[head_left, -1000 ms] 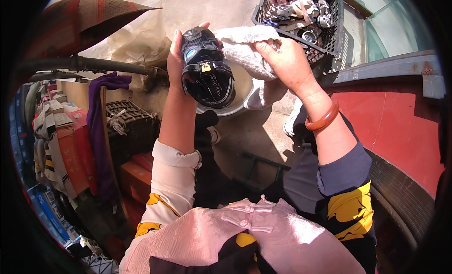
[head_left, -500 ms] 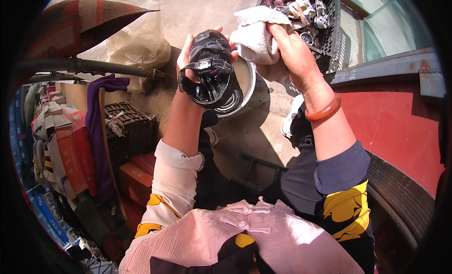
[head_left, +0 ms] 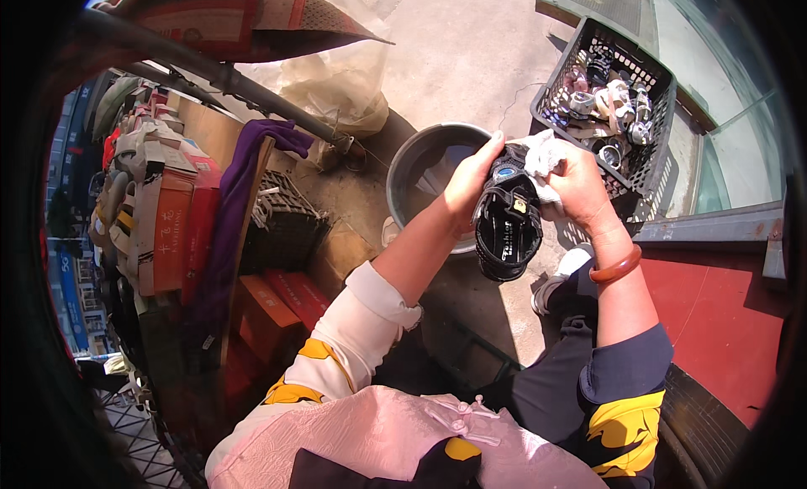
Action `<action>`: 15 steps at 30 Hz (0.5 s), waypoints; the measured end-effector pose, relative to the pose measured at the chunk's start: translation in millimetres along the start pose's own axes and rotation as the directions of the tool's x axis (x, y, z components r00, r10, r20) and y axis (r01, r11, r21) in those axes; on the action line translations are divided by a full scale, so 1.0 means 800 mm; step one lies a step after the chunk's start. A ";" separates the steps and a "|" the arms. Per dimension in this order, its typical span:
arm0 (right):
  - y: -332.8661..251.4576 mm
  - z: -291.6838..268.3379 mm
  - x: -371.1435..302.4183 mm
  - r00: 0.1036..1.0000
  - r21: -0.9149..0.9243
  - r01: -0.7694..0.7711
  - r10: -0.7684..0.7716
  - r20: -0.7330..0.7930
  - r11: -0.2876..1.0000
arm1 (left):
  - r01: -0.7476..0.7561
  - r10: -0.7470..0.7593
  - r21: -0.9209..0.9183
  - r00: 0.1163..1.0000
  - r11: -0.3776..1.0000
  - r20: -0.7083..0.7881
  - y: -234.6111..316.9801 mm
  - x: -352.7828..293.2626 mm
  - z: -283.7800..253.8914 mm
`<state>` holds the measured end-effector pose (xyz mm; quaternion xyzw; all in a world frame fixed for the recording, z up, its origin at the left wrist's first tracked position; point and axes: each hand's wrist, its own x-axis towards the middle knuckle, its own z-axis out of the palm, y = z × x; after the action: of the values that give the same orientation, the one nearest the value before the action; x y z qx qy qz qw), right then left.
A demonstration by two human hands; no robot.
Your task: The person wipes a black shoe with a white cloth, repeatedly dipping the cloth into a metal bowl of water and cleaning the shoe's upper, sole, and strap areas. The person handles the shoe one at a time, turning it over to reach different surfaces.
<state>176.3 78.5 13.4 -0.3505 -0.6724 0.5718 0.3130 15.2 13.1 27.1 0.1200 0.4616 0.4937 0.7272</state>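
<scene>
A black child's sandal [head_left: 508, 237] with closed sides and an open top is held up in front of me, its toe pointing away. My left hand [head_left: 472, 185] grips it from the left, thumb along the toe part and the other fingers mostly hidden behind it. A whitish cloth [head_left: 543, 153] is bunched in my right hand [head_left: 582, 185], whose fingers press it against the right side of the sandal's toe. Behind and below the sandal stands a round grey basin [head_left: 418, 150] with water and something pale in it.
A black plastic crate [head_left: 661, 136] of several sandals [head_left: 612, 107] stands at the far right. Shoe boxes [head_left: 166, 224], a purple cloth [head_left: 238, 195] and a dark woven basket [head_left: 286, 216] are on the left. A metal pole [head_left: 210, 69] crosses the upper left; a red panel [head_left: 693, 321] lies right.
The cloth came down from the right onto the sandal's toe. Both hands now meet at the sandal, which shifted right and nearer. The view swung, showing more of the basin and crate.
</scene>
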 end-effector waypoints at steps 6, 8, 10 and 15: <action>0.040 0.001 0.003 0.986 -0.278 0.109 -0.138 -0.088 0.954 | -0.018 0.056 -0.158 0.969 0.987 0.241 -0.037 0.045 -0.016; 0.051 0.002 0.004 1.000 -0.288 -0.020 0.014 -0.023 0.957 | -0.233 0.233 -0.022 0.950 0.972 0.207 -0.045 0.051 -0.035; 0.050 0.007 0.000 0.988 -0.159 -0.152 0.152 -0.013 0.976 | -0.446 0.389 0.321 0.892 0.835 0.228 -0.041 0.049 -0.032; 0.013 0.001 -0.003 0.902 0.315 -0.424 0.365 0.231 0.849 | -0.535 0.461 0.549 0.842 0.642 0.280 -0.037 0.042 -0.029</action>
<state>178.5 77.3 3.2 -0.3706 -0.4937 0.7632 0.1910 18.0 20.1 -23.1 0.4973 0.5013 0.4917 0.5096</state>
